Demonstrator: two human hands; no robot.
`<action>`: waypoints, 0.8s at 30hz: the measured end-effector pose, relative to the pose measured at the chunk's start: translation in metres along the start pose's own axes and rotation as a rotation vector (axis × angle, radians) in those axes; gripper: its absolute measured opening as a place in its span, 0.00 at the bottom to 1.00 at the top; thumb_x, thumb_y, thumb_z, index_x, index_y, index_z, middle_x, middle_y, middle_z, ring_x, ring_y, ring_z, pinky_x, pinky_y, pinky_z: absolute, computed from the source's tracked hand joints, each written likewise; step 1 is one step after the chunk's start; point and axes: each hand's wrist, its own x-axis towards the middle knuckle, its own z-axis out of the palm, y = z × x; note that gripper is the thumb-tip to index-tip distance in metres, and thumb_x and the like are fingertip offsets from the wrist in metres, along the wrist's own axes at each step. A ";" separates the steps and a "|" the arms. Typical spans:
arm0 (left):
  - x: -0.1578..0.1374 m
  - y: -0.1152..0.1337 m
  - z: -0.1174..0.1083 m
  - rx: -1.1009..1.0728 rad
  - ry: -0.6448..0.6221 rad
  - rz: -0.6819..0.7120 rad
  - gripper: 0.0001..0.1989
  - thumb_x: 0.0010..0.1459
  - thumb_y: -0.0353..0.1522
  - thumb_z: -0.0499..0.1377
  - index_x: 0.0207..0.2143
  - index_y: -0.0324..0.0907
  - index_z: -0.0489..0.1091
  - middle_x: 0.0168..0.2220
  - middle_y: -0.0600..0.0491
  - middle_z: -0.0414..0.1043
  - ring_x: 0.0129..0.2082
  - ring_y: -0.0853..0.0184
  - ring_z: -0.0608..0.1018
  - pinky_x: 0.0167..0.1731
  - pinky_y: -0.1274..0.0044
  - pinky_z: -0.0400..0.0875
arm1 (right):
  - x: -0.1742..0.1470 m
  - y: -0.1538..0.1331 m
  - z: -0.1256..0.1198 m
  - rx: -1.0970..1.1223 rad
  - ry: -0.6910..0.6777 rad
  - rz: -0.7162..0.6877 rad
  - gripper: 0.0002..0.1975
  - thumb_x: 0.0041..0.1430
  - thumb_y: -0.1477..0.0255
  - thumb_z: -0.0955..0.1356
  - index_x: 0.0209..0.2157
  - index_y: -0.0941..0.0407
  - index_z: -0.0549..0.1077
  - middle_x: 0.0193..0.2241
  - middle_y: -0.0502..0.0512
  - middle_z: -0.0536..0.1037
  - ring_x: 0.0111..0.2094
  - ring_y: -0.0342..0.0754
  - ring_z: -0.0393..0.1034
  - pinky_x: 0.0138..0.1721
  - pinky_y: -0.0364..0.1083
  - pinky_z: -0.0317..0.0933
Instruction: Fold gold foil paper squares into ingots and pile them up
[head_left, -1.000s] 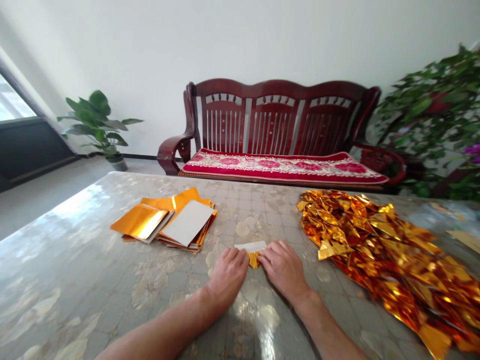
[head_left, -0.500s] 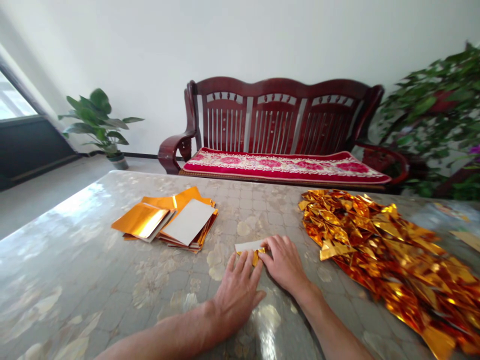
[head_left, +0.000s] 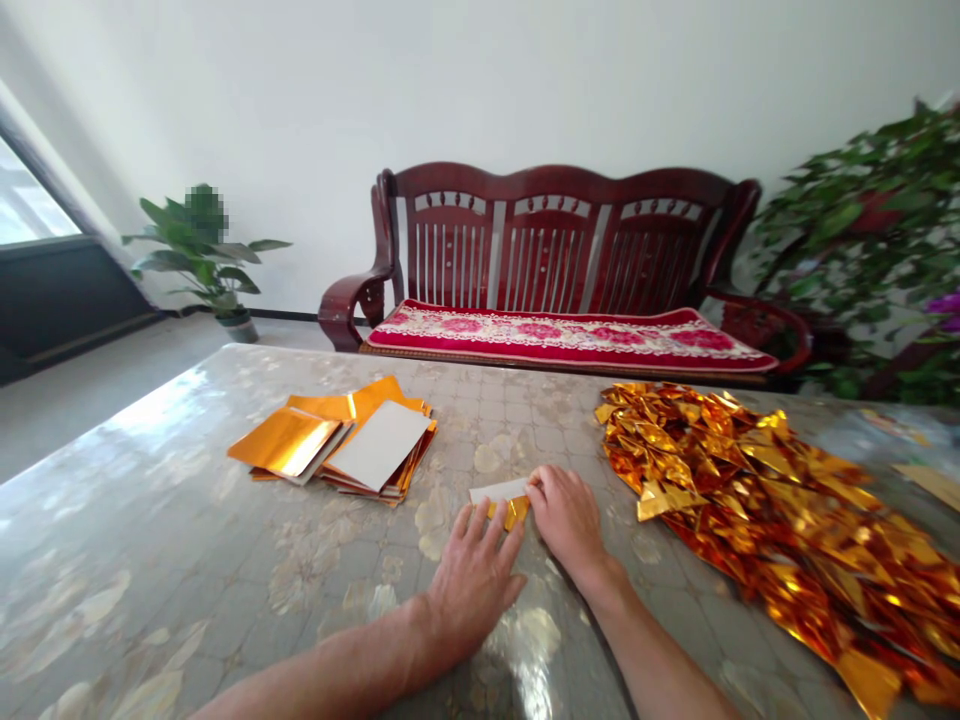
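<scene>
A small sheet of gold foil paper [head_left: 516,513], partly folded with its white-grey back showing along the far side, lies on the table in front of me. My left hand [head_left: 476,560] rests flat over its near edge, fingers stretched out and slightly apart. At the sheet's right end, my right hand [head_left: 568,520] has its thumb and fingers closed on the corner. The fingers hide part of the near edge. To the left is a loose stack of gold foil paper [head_left: 285,442], some sheets with the pale side up. On the right a big heap of folded gold foil pieces [head_left: 735,480] spreads out.
The table [head_left: 187,560] has a glossy floral cover. A clear plastic bag [head_left: 877,432] and a piece of brown card [head_left: 928,487] lie at the far right. Beyond the table's far edge stands a dark red wooden bench [head_left: 555,240], with potted plants on both sides.
My right hand has turned slightly and its fingers have drawn together at the sheet's right corner. The left hand stays nearly in place, and more gold shows between the hands.
</scene>
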 end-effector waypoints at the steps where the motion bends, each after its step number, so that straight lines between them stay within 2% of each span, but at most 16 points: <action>1: 0.000 0.000 0.000 -0.003 0.004 0.006 0.30 0.62 0.44 0.58 0.63 0.42 0.59 0.65 0.43 0.60 0.64 0.48 0.63 0.61 0.57 0.59 | -0.001 -0.001 -0.001 0.019 0.018 -0.019 0.04 0.63 0.73 0.65 0.33 0.53 0.70 0.34 0.53 0.77 0.38 0.50 0.66 0.40 0.48 0.55; 3: 0.001 0.000 0.001 -0.006 0.010 0.022 0.31 0.62 0.42 0.58 0.63 0.41 0.58 0.65 0.42 0.60 0.64 0.50 0.63 0.62 0.60 0.58 | -0.005 -0.003 -0.002 0.084 0.019 -0.094 0.05 0.63 0.74 0.65 0.32 0.53 0.69 0.33 0.52 0.75 0.39 0.50 0.66 0.41 0.47 0.56; 6: 0.002 0.000 0.000 0.005 0.018 0.032 0.30 0.63 0.40 0.57 0.64 0.39 0.57 0.64 0.41 0.61 0.65 0.52 0.63 0.62 0.61 0.58 | -0.008 -0.006 -0.003 0.173 -0.055 -0.187 0.06 0.63 0.76 0.65 0.31 0.53 0.69 0.33 0.51 0.74 0.40 0.48 0.67 0.41 0.45 0.57; 10: 0.002 0.002 -0.003 0.024 -0.027 0.013 0.30 0.63 0.42 0.56 0.64 0.40 0.57 0.64 0.42 0.61 0.64 0.51 0.63 0.61 0.59 0.60 | -0.008 -0.006 -0.001 0.197 -0.106 -0.179 0.05 0.63 0.75 0.65 0.32 0.53 0.70 0.34 0.50 0.74 0.40 0.48 0.67 0.41 0.45 0.58; 14: -0.001 0.001 -0.005 0.011 -0.072 -0.059 0.33 0.63 0.47 0.54 0.65 0.41 0.57 0.66 0.41 0.58 0.66 0.51 0.61 0.62 0.57 0.58 | -0.005 -0.003 -0.001 0.176 -0.081 -0.203 0.03 0.63 0.73 0.66 0.35 0.52 0.72 0.36 0.52 0.74 0.42 0.50 0.66 0.43 0.47 0.57; 18: 0.002 -0.009 -0.010 -0.040 -0.090 -0.087 0.35 0.62 0.50 0.56 0.64 0.39 0.60 0.66 0.40 0.57 0.66 0.51 0.60 0.64 0.55 0.55 | -0.005 -0.001 -0.003 0.127 -0.065 -0.208 0.04 0.63 0.71 0.68 0.32 0.52 0.73 0.34 0.52 0.74 0.41 0.51 0.65 0.43 0.48 0.57; 20: 0.006 -0.018 -0.015 -0.097 -0.087 -0.073 0.29 0.63 0.46 0.57 0.62 0.40 0.63 0.65 0.41 0.60 0.65 0.52 0.63 0.64 0.57 0.56 | -0.007 -0.002 -0.004 0.111 -0.064 -0.202 0.06 0.63 0.71 0.68 0.30 0.52 0.73 0.33 0.52 0.73 0.40 0.51 0.65 0.42 0.48 0.56; 21: 0.009 -0.023 -0.017 -0.134 -0.083 -0.065 0.23 0.65 0.41 0.56 0.59 0.42 0.66 0.63 0.43 0.64 0.63 0.54 0.66 0.63 0.59 0.57 | -0.008 -0.002 -0.005 0.105 -0.062 -0.197 0.06 0.62 0.70 0.68 0.29 0.52 0.73 0.32 0.52 0.73 0.40 0.51 0.65 0.41 0.48 0.56; 22: 0.012 -0.029 -0.019 -0.182 -0.074 -0.071 0.16 0.67 0.36 0.54 0.54 0.44 0.71 0.60 0.47 0.68 0.61 0.58 0.69 0.62 0.63 0.60 | -0.009 -0.002 -0.005 0.103 -0.059 -0.190 0.07 0.62 0.70 0.68 0.29 0.52 0.73 0.32 0.52 0.73 0.40 0.51 0.64 0.42 0.48 0.56; 24: 0.018 -0.038 -0.020 -0.267 -0.035 -0.093 0.11 0.67 0.32 0.53 0.44 0.47 0.76 0.54 0.51 0.74 0.55 0.62 0.74 0.58 0.68 0.65 | -0.009 -0.002 -0.006 0.117 -0.054 -0.175 0.05 0.60 0.70 0.69 0.30 0.52 0.73 0.34 0.52 0.74 0.41 0.52 0.64 0.43 0.48 0.56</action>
